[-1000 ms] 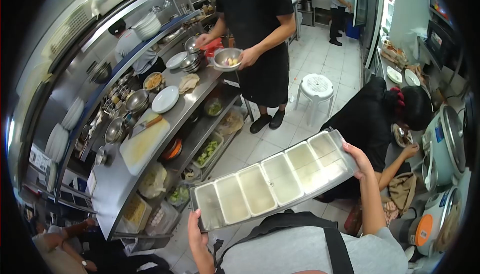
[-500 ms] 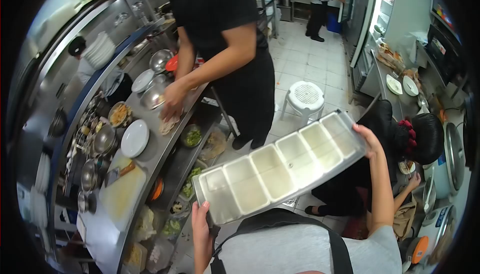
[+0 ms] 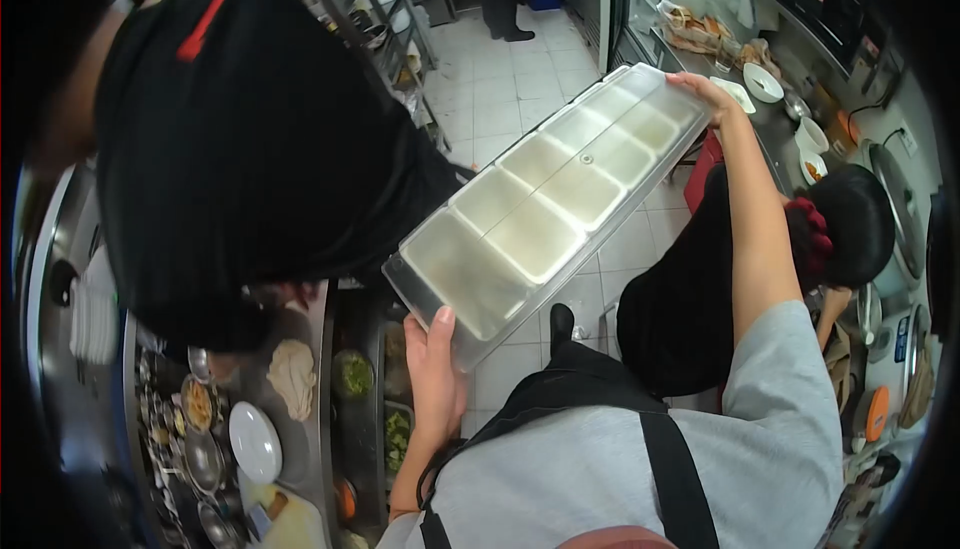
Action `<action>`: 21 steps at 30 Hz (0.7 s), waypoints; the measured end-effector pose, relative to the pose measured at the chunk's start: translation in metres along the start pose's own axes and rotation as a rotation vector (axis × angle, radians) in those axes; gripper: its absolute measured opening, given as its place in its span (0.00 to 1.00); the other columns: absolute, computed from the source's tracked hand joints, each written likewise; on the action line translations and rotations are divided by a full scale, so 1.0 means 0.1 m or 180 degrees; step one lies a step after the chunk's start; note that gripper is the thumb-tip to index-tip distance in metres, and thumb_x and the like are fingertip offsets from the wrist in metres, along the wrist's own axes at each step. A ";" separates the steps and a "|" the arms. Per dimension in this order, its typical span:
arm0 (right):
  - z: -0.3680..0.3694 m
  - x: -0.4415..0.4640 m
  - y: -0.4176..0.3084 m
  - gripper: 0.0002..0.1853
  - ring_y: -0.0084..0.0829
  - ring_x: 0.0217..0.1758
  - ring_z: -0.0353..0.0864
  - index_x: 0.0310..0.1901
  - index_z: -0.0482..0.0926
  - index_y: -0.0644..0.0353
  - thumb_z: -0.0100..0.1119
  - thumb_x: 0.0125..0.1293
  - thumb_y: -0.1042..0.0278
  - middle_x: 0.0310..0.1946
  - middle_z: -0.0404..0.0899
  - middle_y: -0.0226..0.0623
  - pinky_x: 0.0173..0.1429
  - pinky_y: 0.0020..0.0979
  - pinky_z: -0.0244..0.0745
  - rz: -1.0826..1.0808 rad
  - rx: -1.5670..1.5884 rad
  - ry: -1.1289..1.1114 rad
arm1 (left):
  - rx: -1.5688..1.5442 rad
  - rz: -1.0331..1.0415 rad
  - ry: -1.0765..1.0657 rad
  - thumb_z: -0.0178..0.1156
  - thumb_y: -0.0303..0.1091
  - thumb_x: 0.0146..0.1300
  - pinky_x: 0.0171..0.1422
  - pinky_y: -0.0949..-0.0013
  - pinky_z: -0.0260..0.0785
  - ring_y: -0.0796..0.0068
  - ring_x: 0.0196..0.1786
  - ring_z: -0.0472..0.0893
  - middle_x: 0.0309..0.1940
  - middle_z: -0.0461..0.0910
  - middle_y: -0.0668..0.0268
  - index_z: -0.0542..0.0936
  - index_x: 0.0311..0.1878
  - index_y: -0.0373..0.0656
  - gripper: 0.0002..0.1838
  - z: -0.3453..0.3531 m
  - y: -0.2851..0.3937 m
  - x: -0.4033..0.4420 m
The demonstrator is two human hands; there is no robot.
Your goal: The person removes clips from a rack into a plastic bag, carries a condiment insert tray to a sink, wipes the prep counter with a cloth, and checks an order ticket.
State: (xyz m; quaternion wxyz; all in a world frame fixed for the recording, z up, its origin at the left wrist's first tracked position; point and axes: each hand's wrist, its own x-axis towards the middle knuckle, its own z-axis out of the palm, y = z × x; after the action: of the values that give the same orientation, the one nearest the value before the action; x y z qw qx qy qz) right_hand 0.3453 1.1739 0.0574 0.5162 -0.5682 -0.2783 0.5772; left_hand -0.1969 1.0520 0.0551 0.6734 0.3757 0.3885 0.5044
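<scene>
A long condiment box (image 3: 590,207) with several pale compartments under a clear lid is held out in front of me, tilted, its far end up to the right. My left hand (image 3: 434,367) grips the near end, thumb on the lid's edge and the other fingers partly hidden underneath. At the far end, my right hand (image 3: 708,99) is closed on the corner. The compartments look pale inside; the lid blurs any contents.
A person in black (image 3: 270,149) leans over the steel counter on the left, close to the box. Another person (image 3: 680,289) is low on my right. A white plate (image 3: 256,442) and a cloth (image 3: 292,379) lie on the counter. Someone stands farther back on the tiled floor (image 3: 500,89).
The box and both hands have swung up, the far end rising more steeply. The person in black has bent down toward me. My view has shifted, and the white stool is no longer visible.
</scene>
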 end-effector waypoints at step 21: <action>-1.04 1.45 -0.78 0.21 0.28 0.45 0.79 0.47 0.81 0.57 0.67 0.56 0.53 0.43 0.82 0.32 0.51 0.31 0.76 -0.0425 0.0239 0.0663 | -0.0250 -0.0169 -0.0117 0.54 0.37 0.63 0.62 0.66 0.65 0.69 0.55 0.75 0.52 0.75 0.60 0.68 0.60 0.35 0.24 1.04 -0.05 3.04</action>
State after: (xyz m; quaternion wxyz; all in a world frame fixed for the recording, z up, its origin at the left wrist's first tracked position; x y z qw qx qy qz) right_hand 0.4915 1.3028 0.0535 0.6006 -0.5855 -0.2386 0.4895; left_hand -0.0431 1.3346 0.0501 0.7077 0.3478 0.3658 0.4943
